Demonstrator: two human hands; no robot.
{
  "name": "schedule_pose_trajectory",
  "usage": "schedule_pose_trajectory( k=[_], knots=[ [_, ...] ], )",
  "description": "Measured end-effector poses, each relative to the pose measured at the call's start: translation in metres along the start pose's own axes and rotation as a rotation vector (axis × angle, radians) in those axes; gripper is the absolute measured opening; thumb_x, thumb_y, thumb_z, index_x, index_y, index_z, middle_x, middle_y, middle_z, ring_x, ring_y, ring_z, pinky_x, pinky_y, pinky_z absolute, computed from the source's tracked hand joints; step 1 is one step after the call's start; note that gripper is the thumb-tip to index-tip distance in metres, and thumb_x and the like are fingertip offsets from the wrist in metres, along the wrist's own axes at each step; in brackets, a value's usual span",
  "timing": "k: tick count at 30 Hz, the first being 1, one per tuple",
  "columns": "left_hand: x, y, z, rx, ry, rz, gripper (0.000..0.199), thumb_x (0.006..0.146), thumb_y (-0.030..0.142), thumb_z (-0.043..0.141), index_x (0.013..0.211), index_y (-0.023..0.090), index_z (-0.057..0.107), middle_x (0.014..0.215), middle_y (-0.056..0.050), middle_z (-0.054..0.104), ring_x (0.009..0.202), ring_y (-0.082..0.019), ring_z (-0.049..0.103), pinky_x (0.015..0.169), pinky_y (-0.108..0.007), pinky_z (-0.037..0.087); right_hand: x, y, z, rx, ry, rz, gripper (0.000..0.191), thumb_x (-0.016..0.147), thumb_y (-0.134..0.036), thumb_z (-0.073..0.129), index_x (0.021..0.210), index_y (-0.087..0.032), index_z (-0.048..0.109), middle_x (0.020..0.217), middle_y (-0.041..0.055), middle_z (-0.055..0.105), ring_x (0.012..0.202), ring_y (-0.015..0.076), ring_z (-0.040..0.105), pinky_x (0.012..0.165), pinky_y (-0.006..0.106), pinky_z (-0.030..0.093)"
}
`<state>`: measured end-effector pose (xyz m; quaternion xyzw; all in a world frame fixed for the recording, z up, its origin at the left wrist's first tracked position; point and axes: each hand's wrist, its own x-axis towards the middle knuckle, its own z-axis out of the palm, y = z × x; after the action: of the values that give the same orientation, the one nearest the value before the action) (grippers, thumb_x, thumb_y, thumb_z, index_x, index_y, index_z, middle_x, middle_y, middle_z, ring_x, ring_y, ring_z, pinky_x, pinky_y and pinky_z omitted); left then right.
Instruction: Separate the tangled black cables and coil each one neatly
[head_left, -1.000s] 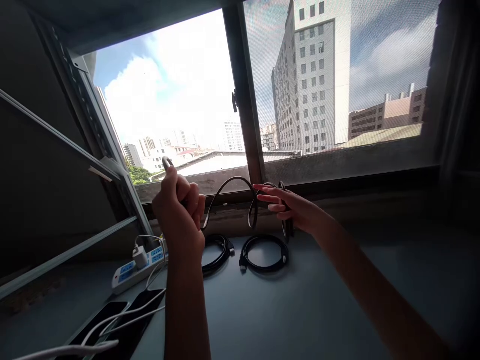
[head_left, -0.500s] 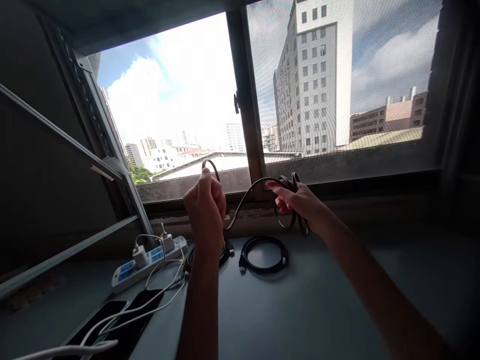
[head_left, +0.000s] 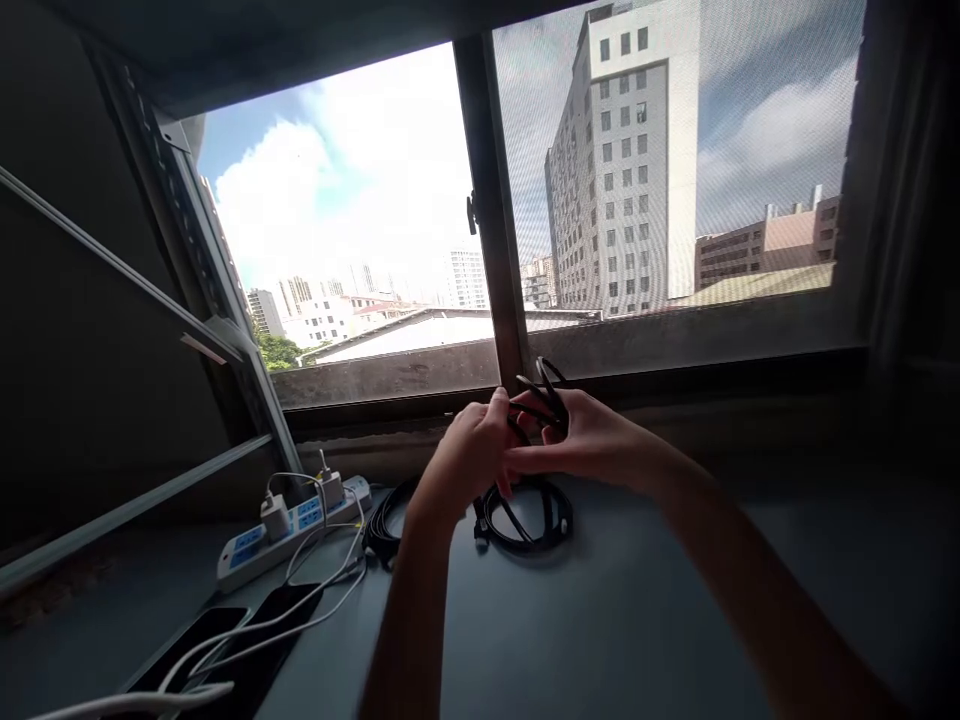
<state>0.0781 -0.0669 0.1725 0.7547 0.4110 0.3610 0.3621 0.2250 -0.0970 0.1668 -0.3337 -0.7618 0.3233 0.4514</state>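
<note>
A black cable (head_left: 553, 398) hangs in loops between my two hands, above the table and in front of the window sill. My right hand (head_left: 592, 435) is closed round the loops, its thumb pointing left below them. My left hand (head_left: 476, 440) meets it from the left, pinching part of the same cable; its fingertips are partly hidden behind the hand. Below them on the table lies a coiled black cable (head_left: 525, 548) with plugs at its ends. Left of that, partly behind my left wrist, is another black coil (head_left: 382, 530).
A white power strip (head_left: 292, 535) with chargers plugged in stands at the left. White charging cords (head_left: 262, 625) run across two dark phones (head_left: 255, 660) on the grey table (head_left: 600, 620). Metal frame bars (head_left: 150, 500) rise at the left, and a window (head_left: 480, 220) spans the back.
My left hand has moved right and brought its stretch of cable against the loops in my right hand. The right hand has shifted slightly left and turned, its thumb now lower.
</note>
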Motion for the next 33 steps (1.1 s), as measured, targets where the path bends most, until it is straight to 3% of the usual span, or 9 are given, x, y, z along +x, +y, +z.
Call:
schedule_pose_trajectory(
  k=[4, 7, 13, 17, 22, 25, 28, 29, 33],
  knots=[
    [0.001, -0.002, -0.002, -0.041, -0.075, -0.016, 0.064, 0.087, 0.052, 0.029, 0.038, 0.018, 0.052, 0.033, -0.007, 0.049, 0.029, -0.014, 0.047, 0.034, -0.024, 0.030, -0.004, 0.003, -0.001, -0.135, -0.035, -0.044, 0.019, 0.065, -0.022, 0.068, 0.080, -0.015, 0.060, 0.062, -0.0049, 0.047, 0.052, 0.0067, 0.036, 0.045, 0.017, 0.029],
    [0.002, 0.000, -0.001, -0.043, -0.083, -0.014, 0.061, 0.086, 0.053, 0.031, 0.044, 0.016, 0.055, 0.034, -0.006, 0.050, 0.029, -0.013, 0.047, 0.034, -0.023, 0.029, -0.004, 0.005, 0.000, -0.268, 0.053, -0.067, 0.006, 0.069, -0.019, 0.059, 0.071, -0.015, 0.056, 0.057, -0.0052, 0.044, 0.052, 0.0073, 0.036, 0.045, 0.018, 0.028],
    [-0.007, 0.010, -0.002, 0.119, 0.279, 0.080, 0.051, 0.078, 0.061, 0.045, 0.068, 0.015, 0.066, 0.051, -0.005, 0.060, 0.049, -0.015, 0.058, 0.047, -0.024, 0.040, 0.001, 0.006, -0.007, -0.423, 0.372, -0.021, 0.011, 0.073, -0.019, 0.052, 0.070, -0.016, 0.061, 0.058, -0.0024, 0.053, 0.055, 0.0116, 0.046, 0.051, 0.022, 0.032],
    [-0.018, 0.013, -0.006, 0.304, 0.395, 0.225, 0.057, 0.065, 0.055, 0.065, 0.110, 0.020, 0.060, 0.078, -0.006, 0.065, 0.070, -0.019, 0.060, 0.062, -0.029, 0.045, 0.002, 0.008, -0.015, -0.447, 0.583, -0.063, 0.021, 0.070, -0.014, 0.054, 0.084, -0.016, 0.069, 0.071, 0.0013, 0.065, 0.068, 0.0168, 0.057, 0.062, 0.025, 0.041],
    [-0.003, 0.002, 0.003, 0.395, 0.479, 0.409, 0.069, 0.067, 0.031, 0.069, 0.130, 0.026, 0.042, 0.120, -0.010, 0.052, 0.108, -0.026, 0.050, 0.085, -0.041, 0.043, -0.002, 0.003, -0.015, -0.286, 0.534, -0.220, 0.023, 0.068, -0.010, 0.054, 0.083, -0.017, 0.070, 0.077, 0.0011, 0.068, 0.072, 0.0167, 0.061, 0.063, 0.024, 0.045],
    [0.012, -0.002, 0.009, 0.290, 0.529, 0.529, 0.054, 0.070, 0.014, 0.060, 0.122, 0.022, 0.051, 0.115, -0.009, 0.054, 0.102, -0.021, 0.054, 0.085, -0.035, 0.043, -0.005, -0.002, -0.014, -0.265, 0.424, -0.294, 0.014, 0.068, -0.009, 0.054, 0.069, -0.016, 0.066, 0.067, -0.0012, 0.063, 0.063, 0.0133, 0.057, 0.057, 0.022, 0.042],
    [0.016, -0.001, 0.010, 0.211, 0.558, 0.623, 0.022, 0.071, 0.010, 0.055, 0.088, 0.017, 0.066, 0.093, -0.006, 0.062, 0.082, -0.015, 0.059, 0.073, -0.026, 0.045, -0.006, -0.003, -0.015, -0.275, 0.394, -0.304, 0.014, 0.067, -0.008, 0.052, 0.059, -0.016, 0.061, 0.055, -0.0038, 0.054, 0.052, 0.0089, 0.048, 0.048, 0.020, 0.034],
    [0.016, 0.000, 0.010, 0.187, 0.566, 0.603, 0.013, 0.072, 0.012, 0.054, 0.072, 0.016, 0.066, 0.080, -0.004, 0.063, 0.072, -0.013, 0.059, 0.066, -0.024, 0.045, -0.005, -0.003, -0.015, -0.257, 0.398, -0.303, 0.013, 0.066, -0.008, 0.053, 0.059, -0.016, 0.060, 0.054, -0.0043, 0.053, 0.050, 0.0082, 0.046, 0.046, 0.019, 0.033],
    [0.011, 0.003, 0.010, -0.056, 0.535, 0.346, 0.036, 0.073, 0.021, 0.051, 0.038, 0.017, 0.044, 0.034, 0.003, 0.042, 0.033, -0.007, 0.041, 0.038, -0.020, 0.032, 0.001, 0.003, -0.015, -0.120, 0.438, -0.273, 0.011, 0.065, -0.011, 0.055, 0.070, -0.016, 0.064, 0.057, -0.0043, 0.057, 0.047, 0.0079, 0.049, 0.045, 0.019, 0.038]
  ],
)
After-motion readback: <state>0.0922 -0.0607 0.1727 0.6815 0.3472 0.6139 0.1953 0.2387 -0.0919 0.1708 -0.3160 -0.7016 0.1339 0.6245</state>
